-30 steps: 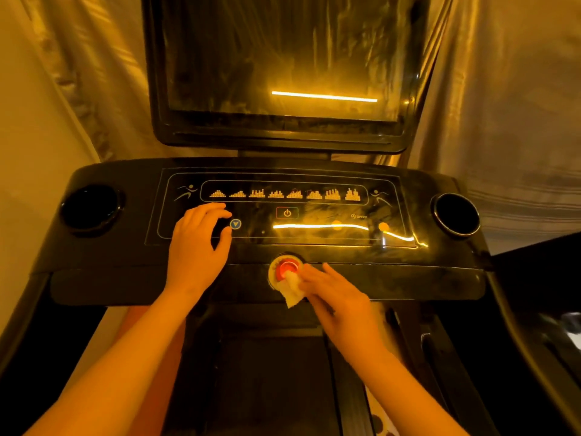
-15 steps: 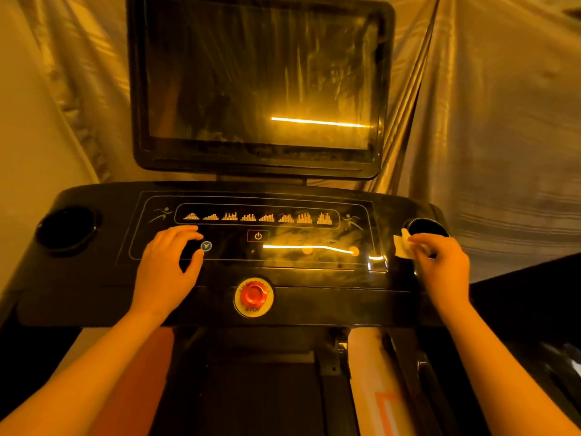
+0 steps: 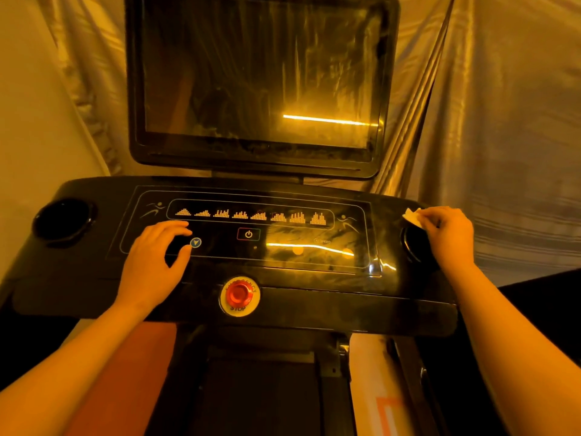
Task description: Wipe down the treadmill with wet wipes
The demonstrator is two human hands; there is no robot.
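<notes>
The right hand (image 3: 449, 236) has left the red stop button (image 3: 239, 294), where it wiped a second ago, and now lies over the right cup holder (image 3: 413, 247); its fingers (image 3: 435, 215) are clamped on the wet wipe (image 3: 412, 216) at the holder's far rim; the left hand (image 3: 151, 265) has stayed on the treadmill console (image 3: 78, 278), fingers apart and lightly curved.

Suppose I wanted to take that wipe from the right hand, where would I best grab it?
Probably pinch the pale corner of the wipe that sticks out past the fingers of the right hand, coming in from the left over the control panel. The rest is bunched under the hand above the right cup holder, so only that flap is free.
</notes>
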